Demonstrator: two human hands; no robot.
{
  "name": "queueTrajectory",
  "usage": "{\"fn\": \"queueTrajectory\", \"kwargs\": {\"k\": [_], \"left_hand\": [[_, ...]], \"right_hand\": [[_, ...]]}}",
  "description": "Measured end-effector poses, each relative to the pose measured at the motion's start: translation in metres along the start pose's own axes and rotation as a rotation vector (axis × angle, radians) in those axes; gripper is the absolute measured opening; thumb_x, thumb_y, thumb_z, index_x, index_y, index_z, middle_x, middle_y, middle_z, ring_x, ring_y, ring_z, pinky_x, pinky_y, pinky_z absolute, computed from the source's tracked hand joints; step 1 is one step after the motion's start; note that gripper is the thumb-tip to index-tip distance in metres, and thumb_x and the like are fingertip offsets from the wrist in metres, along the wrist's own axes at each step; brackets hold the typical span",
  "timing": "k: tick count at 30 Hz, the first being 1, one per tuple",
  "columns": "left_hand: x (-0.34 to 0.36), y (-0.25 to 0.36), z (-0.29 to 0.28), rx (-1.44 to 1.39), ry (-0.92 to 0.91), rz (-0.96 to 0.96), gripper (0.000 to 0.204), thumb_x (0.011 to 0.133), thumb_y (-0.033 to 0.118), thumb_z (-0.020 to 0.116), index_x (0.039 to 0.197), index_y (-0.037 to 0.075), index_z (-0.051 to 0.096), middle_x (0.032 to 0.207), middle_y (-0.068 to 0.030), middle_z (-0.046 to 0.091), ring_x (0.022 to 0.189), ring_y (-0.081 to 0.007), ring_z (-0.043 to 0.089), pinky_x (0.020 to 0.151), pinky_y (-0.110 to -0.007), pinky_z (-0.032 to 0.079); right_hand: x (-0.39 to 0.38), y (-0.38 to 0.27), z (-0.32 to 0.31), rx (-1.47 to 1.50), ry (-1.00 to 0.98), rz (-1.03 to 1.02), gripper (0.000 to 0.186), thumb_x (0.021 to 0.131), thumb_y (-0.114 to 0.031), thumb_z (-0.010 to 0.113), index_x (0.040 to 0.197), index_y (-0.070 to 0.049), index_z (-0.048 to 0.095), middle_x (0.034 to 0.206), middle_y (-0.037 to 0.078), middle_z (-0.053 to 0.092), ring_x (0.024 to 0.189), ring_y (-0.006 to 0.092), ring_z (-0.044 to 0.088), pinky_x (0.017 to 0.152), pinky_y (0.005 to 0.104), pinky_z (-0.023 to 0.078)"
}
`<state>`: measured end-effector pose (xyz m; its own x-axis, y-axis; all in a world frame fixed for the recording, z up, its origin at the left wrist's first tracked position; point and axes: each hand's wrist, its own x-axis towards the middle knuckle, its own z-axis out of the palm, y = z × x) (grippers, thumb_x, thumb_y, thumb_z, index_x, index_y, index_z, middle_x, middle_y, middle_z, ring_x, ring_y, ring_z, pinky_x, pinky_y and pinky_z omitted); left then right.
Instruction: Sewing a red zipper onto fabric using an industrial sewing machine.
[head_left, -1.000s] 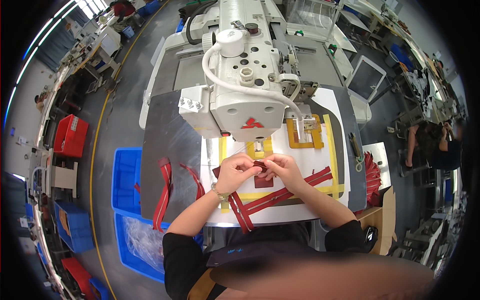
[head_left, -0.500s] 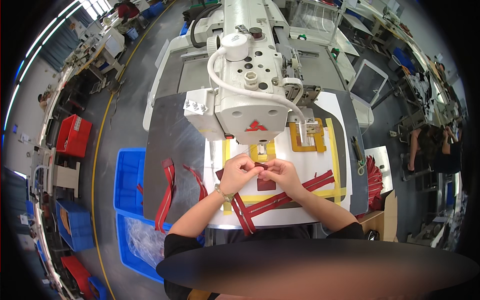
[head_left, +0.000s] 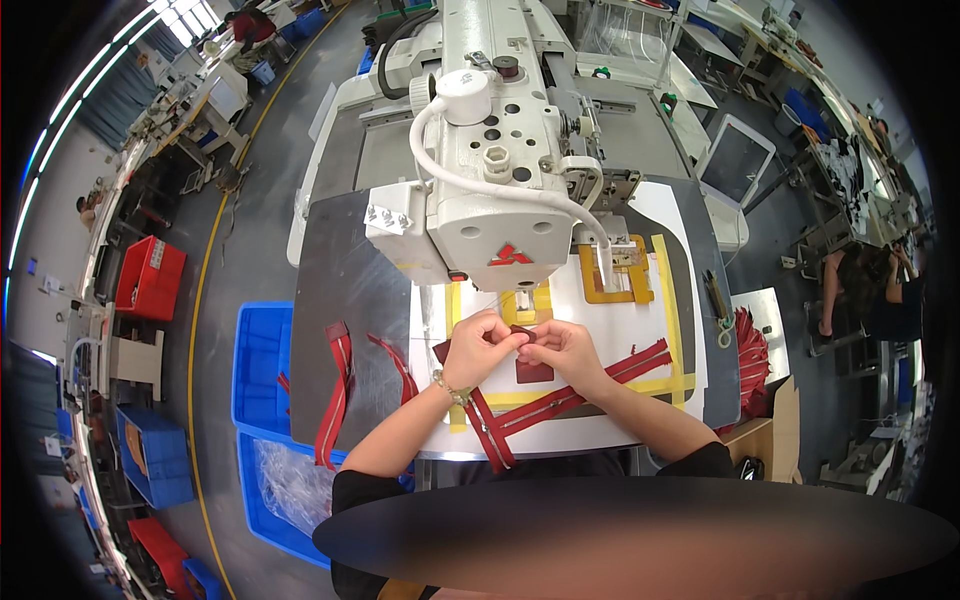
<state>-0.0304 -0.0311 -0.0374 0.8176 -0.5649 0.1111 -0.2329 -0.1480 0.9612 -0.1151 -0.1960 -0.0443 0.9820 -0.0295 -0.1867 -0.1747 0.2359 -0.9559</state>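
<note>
My left hand [head_left: 480,350] and my right hand [head_left: 560,352] meet below the white sewing machine head [head_left: 490,235], fingers pinched on a small dark red piece [head_left: 522,331]. A dark red rectangle [head_left: 535,373] shows beneath my fingers; whether it joins the held piece I cannot tell. Red zipper strips [head_left: 625,372] lie crosswise under my forearms on the taped white board [head_left: 425,310]. More red zippers [head_left: 335,390] lie on the metal plate at left. A yellow clamp frame [head_left: 630,290] sits right of the needle area.
Two blue bins [head_left: 262,370] stand at left. Scissors [head_left: 723,333], a red zipper bundle [head_left: 750,365] and a cardboard box [head_left: 775,440] are at right. A red crate [head_left: 150,280] stands across the aisle. Other people [head_left: 250,35] work at tables on both sides [head_left: 870,300].
My hands have shifted slightly right and down in the picture along with the machine and board. My fingers stay pinched on the dark red piece.
</note>
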Motion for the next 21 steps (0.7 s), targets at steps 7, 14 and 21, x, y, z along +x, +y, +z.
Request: {"fn": "queueTrajectory", "kwargs": {"k": [7, 14, 21], "left_hand": [[-0.001, 0.0, -0.002, 0.021, -0.021, 0.003, 0.024, 0.074, 0.007, 0.077, 0.063, 0.002, 0.056, 0.065, 0.0002, 0.053, 0.057, -0.006, 0.046, 0.051, -0.022, 0.038], [-0.004, 0.009, -0.002, 0.039, -0.059, 0.125, 0.018, 0.077, 0.009, 0.075, 0.074, 0.003, 0.058, 0.069, -0.0023, 0.055, 0.061, -0.0081, 0.049, 0.057, -0.024, 0.041], [-0.001, 0.001, -0.004, 0.084, -0.289, 0.123, 0.023, 0.094, 0.018, 0.053, 0.08, -0.001, 0.05, 0.067, -0.0106, 0.054, 0.058, -0.0171, 0.045, 0.056, -0.028, 0.04]], "right_hand": [[0.0, -0.001, 0.001, -0.028, -0.004, -0.021, 0.013, 0.085, -0.003, 0.067, 0.094, 0.005, 0.061, 0.083, 0.009, 0.068, 0.077, 0.0121, 0.067, 0.069, 0.023, 0.054], [0.002, -0.004, -0.009, -0.006, -0.091, -0.027, 0.01, 0.086, -0.004, 0.066, 0.091, 0.004, 0.061, 0.082, 0.009, 0.068, 0.076, 0.0126, 0.067, 0.068, 0.0232, 0.054], [0.003, -0.005, -0.011, 0.109, -0.099, 0.006, 0.008, 0.087, -0.004, 0.065, 0.091, 0.003, 0.062, 0.083, 0.012, 0.069, 0.074, 0.0134, 0.067, 0.068, 0.0235, 0.055]]}}
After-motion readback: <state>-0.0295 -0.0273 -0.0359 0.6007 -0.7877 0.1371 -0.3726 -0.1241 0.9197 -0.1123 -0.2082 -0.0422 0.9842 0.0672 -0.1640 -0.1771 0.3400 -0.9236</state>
